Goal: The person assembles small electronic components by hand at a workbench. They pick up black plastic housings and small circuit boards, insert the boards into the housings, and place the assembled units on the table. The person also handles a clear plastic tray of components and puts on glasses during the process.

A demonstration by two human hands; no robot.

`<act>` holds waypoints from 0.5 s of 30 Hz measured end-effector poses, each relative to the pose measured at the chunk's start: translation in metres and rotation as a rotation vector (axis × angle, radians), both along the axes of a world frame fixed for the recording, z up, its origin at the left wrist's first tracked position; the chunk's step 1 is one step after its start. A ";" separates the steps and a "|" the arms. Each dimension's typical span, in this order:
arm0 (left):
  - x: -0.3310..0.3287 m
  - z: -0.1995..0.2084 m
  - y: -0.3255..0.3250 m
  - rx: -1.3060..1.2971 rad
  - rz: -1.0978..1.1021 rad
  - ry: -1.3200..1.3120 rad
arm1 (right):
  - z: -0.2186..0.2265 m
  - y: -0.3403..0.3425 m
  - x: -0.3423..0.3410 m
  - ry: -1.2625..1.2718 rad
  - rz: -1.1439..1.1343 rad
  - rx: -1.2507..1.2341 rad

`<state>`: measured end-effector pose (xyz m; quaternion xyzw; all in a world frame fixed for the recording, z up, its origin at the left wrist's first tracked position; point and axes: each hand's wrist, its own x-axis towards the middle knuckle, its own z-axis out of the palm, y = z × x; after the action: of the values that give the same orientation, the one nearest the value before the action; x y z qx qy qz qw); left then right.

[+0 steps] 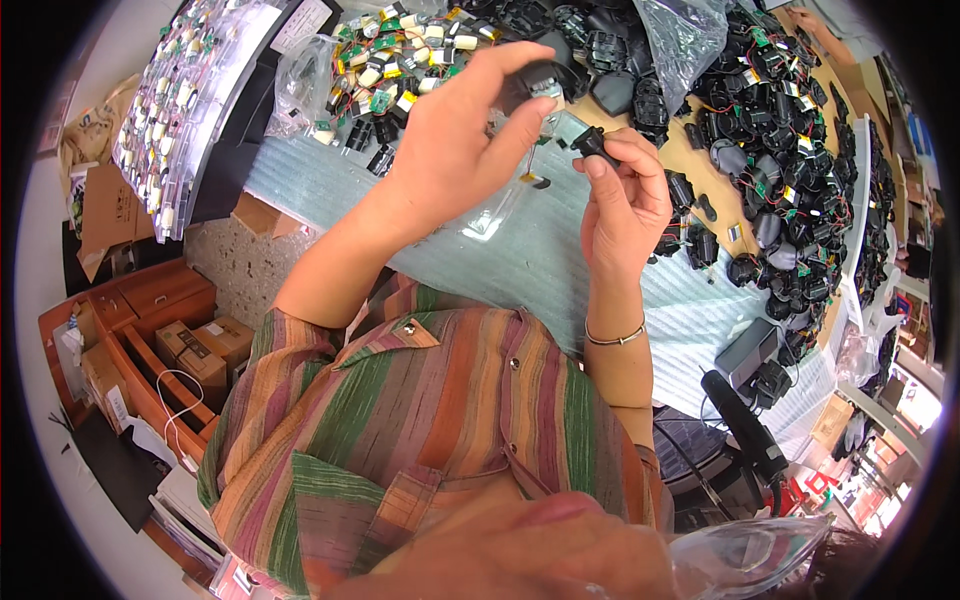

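Note:
Above the covered table, my left hand (455, 145) pinches a rounded black plastic housing (540, 75) between thumb and fingers. A pale or clear part shows at the housing's lower side. My right hand (628, 195) is closed, thumb against fingers, on a small black plastic piece (592, 146). The two held pieces are close together but apart. Just below them a thin wire with a small dark and yellow end (536, 181) shows; whether it hangs from the housing or lies on the table, I cannot tell.
A pale foam sheet (440, 255) covers the table. Battery packs with green boards (400, 60) are heaped at the back left, black housings with wires (770, 170) at the right. A stacked tray of parts (180, 110) stands left. A black device (745, 425) lies near right. Another person's arm (825, 38) shows far right.

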<state>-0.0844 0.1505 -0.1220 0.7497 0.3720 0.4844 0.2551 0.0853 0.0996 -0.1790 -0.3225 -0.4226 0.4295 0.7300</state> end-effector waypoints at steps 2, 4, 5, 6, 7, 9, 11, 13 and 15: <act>0.002 0.004 0.001 -0.374 -0.148 -0.240 | 0.004 0.000 0.002 0.060 0.015 0.034; 0.005 -0.003 0.003 -0.507 -0.190 -0.352 | 0.008 -0.002 0.003 0.050 0.006 0.059; 0.006 -0.006 0.002 -0.558 -0.197 -0.385 | 0.010 -0.003 0.004 0.046 0.002 0.071; 0.008 -0.010 0.001 -0.612 -0.206 -0.418 | 0.012 -0.005 0.003 0.044 -0.003 0.066; 0.011 -0.016 -0.001 -0.604 -0.203 -0.425 | 0.014 -0.007 -0.001 0.042 -0.007 0.060; 0.015 -0.019 -0.006 -0.636 -0.257 -0.454 | 0.019 -0.010 -0.007 -0.045 -0.052 0.039; 0.016 -0.028 -0.009 -0.667 -0.302 -0.503 | 0.021 -0.012 -0.013 -0.214 -0.136 0.008; 0.016 -0.026 -0.011 -0.773 -0.349 -0.593 | 0.020 -0.011 -0.010 -0.554 -0.292 0.055; 0.015 -0.026 -0.014 -0.812 -0.371 -0.640 | 0.016 -0.009 -0.006 -0.867 -0.465 0.118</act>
<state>-0.0694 0.1370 -0.1483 0.4592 0.2943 0.4527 0.7054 0.0790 0.0908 -0.1626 -0.5153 -0.6277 0.0568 0.5807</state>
